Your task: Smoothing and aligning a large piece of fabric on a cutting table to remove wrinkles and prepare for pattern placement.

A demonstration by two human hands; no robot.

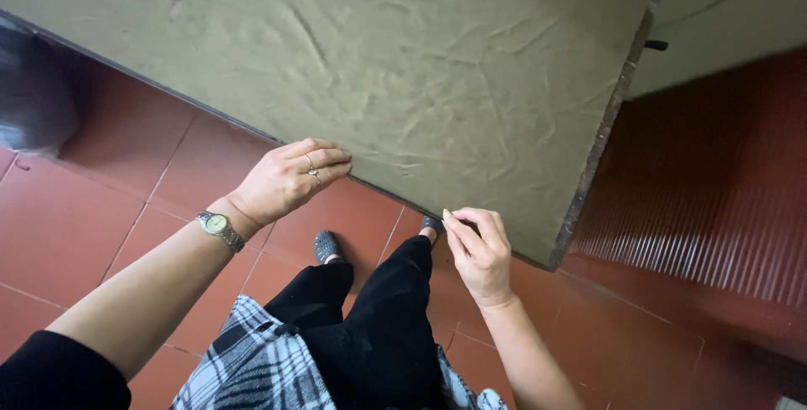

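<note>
Olive cloth (403,82), upper frame; near edge running diagonally from centre-left to lower right. Left hand (286,181) flat on edge, fingers together; right hand (481,257) pinching edge further right.

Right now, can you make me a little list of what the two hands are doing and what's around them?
surface: green cloth spread flat, wrinkled
left hand: flat on the cloth's near edge, with rings and a wristwatch
right hand: fingers pinching the cloth's edge near the corner
floor: red tiles
below: dark trousers, dark shoes
</note>
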